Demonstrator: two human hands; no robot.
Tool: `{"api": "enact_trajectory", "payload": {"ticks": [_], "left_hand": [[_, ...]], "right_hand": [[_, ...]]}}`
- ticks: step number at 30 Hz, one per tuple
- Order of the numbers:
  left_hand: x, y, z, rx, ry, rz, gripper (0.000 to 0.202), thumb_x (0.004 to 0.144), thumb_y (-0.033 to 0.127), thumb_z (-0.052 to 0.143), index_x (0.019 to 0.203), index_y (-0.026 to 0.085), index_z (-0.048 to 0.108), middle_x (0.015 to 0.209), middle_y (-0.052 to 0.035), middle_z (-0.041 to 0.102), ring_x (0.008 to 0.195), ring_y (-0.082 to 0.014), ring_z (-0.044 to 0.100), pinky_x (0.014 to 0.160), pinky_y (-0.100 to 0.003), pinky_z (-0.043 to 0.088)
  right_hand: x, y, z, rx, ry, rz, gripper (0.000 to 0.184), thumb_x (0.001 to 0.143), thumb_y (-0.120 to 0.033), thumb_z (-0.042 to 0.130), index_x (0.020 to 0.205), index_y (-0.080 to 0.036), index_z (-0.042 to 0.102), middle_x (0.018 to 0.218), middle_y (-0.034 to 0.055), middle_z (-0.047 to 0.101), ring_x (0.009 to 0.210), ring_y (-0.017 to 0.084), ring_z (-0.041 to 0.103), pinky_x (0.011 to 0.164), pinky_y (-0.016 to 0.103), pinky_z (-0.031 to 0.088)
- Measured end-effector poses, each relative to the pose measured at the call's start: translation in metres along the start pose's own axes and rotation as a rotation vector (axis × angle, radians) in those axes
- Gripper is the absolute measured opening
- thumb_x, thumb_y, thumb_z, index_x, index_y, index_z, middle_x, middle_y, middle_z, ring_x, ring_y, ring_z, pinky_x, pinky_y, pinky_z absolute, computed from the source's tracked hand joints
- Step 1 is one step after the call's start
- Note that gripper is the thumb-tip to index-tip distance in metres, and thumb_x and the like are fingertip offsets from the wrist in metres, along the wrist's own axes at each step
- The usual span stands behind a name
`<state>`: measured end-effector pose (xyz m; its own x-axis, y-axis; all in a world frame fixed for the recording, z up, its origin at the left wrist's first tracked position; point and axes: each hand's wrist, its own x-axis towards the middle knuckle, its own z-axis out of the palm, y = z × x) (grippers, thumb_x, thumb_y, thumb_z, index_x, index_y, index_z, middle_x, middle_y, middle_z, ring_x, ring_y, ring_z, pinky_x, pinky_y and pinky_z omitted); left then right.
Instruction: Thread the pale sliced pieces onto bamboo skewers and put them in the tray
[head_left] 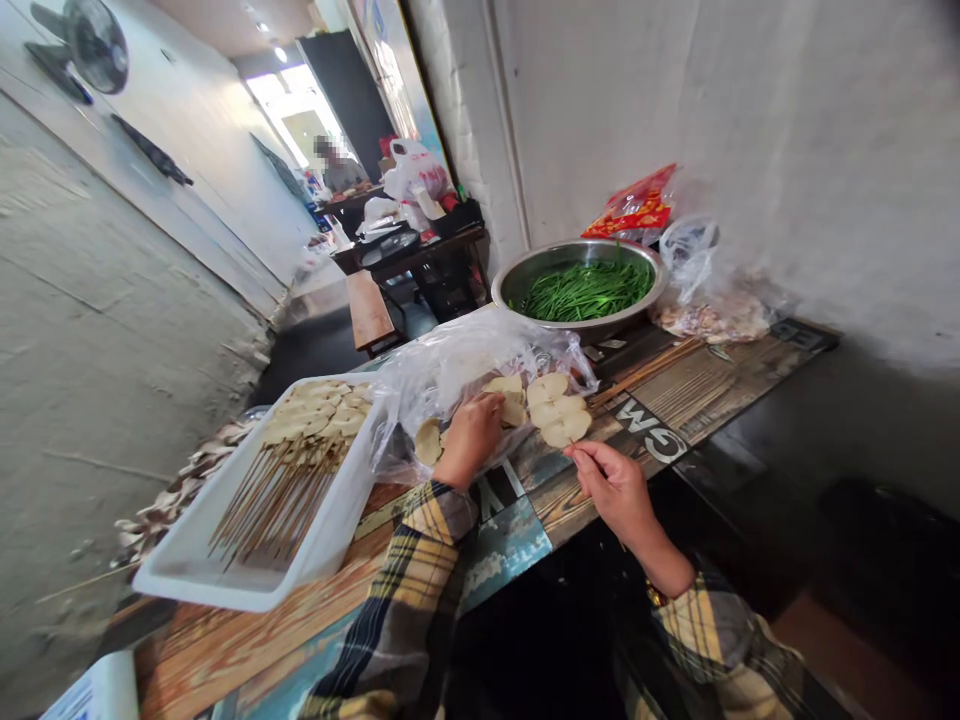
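Observation:
My left hand (471, 436) reaches into a clear plastic bag (450, 375) and its fingers close on a pale round slice (510, 398) among several others. My right hand (611, 485) is pinched on a thin bamboo skewer (579, 452) whose tip carries several pale slices (559, 410) lying on the table. A white tray (225, 580) to the left holds several finished skewers (285, 480) with slices at their far ends.
A steel bowl (652, 290) of green stalks (585, 288) stands at the back by the wall, with plastic bags (697, 290) and a red packet (634, 210) beside it. Loose bare skewers (660, 375) lie on the wooden table (525, 530). A person sits far down the room.

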<state>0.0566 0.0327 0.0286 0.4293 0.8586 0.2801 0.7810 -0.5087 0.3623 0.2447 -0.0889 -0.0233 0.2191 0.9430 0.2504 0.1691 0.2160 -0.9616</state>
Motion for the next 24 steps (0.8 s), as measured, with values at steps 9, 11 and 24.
{"api": "enact_trajectory", "payload": {"ticks": [9,11,24], "left_hand": [[0.025,-0.012,0.004,0.171,-0.132,0.031,0.029,0.074,0.013,0.054,0.099,0.016,0.069,0.096,-0.0105,0.065,0.091,-0.0236,0.059,0.084,-0.034,0.045],[0.028,-0.013,0.004,0.15,-0.117,0.017,0.024,0.071,0.012,0.054,0.089,0.017,0.069,0.088,-0.0084,0.064,0.086,-0.0224,0.059,0.08,-0.034,0.045],[-0.013,0.007,-0.019,-1.096,0.153,-0.501,0.035,0.065,0.032,0.075,0.091,0.018,0.057,0.073,0.0006,0.069,0.067,-0.0171,0.068,0.066,-0.028,0.052]], "right_hand": [[0.002,-0.003,-0.001,-0.023,0.008,-0.04,0.03,0.093,-0.033,0.048,0.092,-0.013,0.069,0.049,-0.0036,0.052,0.045,0.012,0.05,0.05,0.022,0.041],[0.003,-0.003,-0.001,-0.009,0.015,-0.045,0.03,0.093,-0.033,0.048,0.091,-0.012,0.069,0.048,-0.0037,0.051,0.044,0.012,0.05,0.05,0.022,0.041],[0.006,-0.009,0.0,0.022,-0.019,-0.009,0.031,0.092,-0.035,0.048,0.084,-0.014,0.069,0.047,-0.0043,0.049,0.044,0.011,0.047,0.048,0.022,0.038]]}}
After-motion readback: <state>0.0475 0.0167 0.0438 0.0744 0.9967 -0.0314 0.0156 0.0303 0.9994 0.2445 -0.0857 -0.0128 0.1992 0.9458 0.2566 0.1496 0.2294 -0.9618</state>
